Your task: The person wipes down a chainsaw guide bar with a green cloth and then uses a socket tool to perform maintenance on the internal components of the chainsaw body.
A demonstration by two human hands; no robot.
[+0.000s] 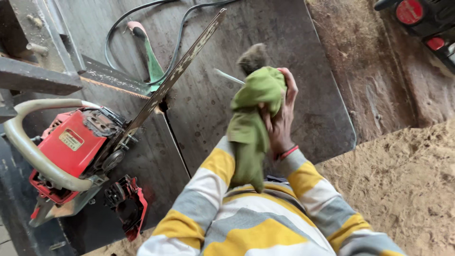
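1. At the centre of the frame, the right hand (280, 124) is clutching a green cloth (250, 118) around a brush (252, 58); wiping seems underway.
2. The left hand is lying hidden under cloth; grip unclear.
3. Next, the wiping likely needs steady rubbing; the red chainsaw (71, 147) is lying lower left.

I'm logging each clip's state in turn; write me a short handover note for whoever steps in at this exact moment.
Right hand: closed on a green cloth bunched around a brush; only the brush's bristle tuft shows above the cloth.
Left hand: hidden behind the cloth, only the striped sleeve shows; its grip cannot be told.
Red chainsaw lies on the dark metal table, left of the hands, guide bar bare with no chain visible. Its red side cover lies detached beside it.
Done: cover off.
Left: cover not refitted; saw untouched by either hand.
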